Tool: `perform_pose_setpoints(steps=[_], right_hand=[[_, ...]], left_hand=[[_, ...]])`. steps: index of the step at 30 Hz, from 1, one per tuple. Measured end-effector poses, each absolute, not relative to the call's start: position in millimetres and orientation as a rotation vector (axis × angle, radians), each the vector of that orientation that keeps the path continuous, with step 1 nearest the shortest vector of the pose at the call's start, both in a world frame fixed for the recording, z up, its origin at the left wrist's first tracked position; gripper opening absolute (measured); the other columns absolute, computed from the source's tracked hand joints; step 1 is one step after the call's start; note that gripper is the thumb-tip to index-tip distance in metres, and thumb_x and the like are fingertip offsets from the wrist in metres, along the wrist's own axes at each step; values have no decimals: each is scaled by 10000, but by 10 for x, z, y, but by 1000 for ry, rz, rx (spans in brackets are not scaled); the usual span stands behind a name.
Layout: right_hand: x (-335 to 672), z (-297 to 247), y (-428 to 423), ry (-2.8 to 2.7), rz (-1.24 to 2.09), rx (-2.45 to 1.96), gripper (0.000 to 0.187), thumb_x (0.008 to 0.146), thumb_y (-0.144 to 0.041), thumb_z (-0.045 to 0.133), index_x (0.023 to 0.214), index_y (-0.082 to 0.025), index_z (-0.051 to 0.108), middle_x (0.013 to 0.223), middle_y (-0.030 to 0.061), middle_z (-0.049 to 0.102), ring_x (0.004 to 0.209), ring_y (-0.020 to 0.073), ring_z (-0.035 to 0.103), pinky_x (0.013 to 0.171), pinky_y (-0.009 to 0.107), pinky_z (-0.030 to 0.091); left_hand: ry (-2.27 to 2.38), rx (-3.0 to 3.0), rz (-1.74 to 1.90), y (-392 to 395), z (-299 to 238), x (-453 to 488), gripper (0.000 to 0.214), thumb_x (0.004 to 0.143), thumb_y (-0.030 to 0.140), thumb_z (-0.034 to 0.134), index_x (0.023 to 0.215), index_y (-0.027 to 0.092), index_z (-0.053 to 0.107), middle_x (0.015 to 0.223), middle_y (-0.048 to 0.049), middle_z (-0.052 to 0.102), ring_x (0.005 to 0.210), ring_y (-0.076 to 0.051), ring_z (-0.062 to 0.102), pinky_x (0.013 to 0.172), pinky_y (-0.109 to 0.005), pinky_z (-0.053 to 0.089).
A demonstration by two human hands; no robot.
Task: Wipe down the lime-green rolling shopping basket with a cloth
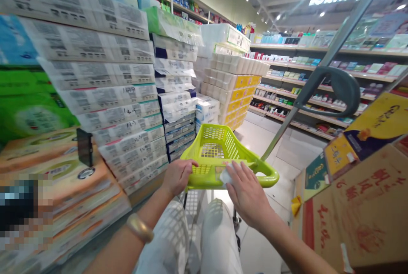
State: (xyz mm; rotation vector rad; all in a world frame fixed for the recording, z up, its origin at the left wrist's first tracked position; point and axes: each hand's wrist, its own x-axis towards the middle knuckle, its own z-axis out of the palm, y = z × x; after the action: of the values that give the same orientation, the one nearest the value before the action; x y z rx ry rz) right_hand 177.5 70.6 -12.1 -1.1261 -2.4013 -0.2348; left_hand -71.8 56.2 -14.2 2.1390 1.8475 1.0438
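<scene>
Standing directly in front of my legs, the yellow-green shopping cart has its handle turned toward me and its basket pointing away. My left hand is closed around the left part of this handle, while my right hand is curved over its middle, fingers a little apart, holding a white wipe pressed against the bar. I cannot tell if the wipe is damp. The wipe looks very light and soft, so I think it should be held from above with the flat of the fingers, because it could tear or crumple. The cart seems to be of stiff, smooth plastic, perhaps slippery under the palm; I judge that it is awkward to lift but easy to roll, and that the two ends of the handle are the best places for gripping. Around my left wrist is a gold bracelet. Farther to the left, white wrapped packs rise in a tall stack, with orange packs lower and nearer to me. On the right side, a slanting metal pole carries a grey loop handle, and beyond the pale floor tiles there is a cardboard box with red writing. At the back, long shelves hold many small products.
</scene>
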Motion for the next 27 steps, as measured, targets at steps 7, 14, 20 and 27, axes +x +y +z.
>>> perform_pose_setpoints(steps=[7,14,20,27], right_hand=[[1584,-221,620,-2294,-275,-1243,449,953,-311,388,1373,-173,467,1408,103,501,1325,307,414,1086,490,329],[1376,-212,575,-2222,-279,-1279,434,951,-287,379,1358,-194,496,1388,87,526,1321,278,428,1090,472,336],[1237,-171,521,-2232,-262,-1267,435,945,-281,388,1353,-192,508,1376,89,540,1319,266,435,1096,464,334],[1176,-153,477,-2224,-242,-1329,421,952,-288,404,1343,-178,514,1391,93,524,1340,272,403,1105,465,313]], left_hand=[[1862,2189,1019,554,-150,-753,550,934,347,186,880,179,707,692,-56,684,702,-194,616,714,-313,440],[1859,2227,967,582,-134,-916,516,935,336,212,883,183,702,769,-76,712,732,-199,628,732,-324,442],[1893,2251,971,595,-170,-1050,535,939,340,193,882,188,703,728,-60,703,712,-197,621,708,-311,440],[1979,2251,909,610,-152,-1090,545,928,353,199,874,188,716,746,-57,711,709,-191,625,637,-281,405]])
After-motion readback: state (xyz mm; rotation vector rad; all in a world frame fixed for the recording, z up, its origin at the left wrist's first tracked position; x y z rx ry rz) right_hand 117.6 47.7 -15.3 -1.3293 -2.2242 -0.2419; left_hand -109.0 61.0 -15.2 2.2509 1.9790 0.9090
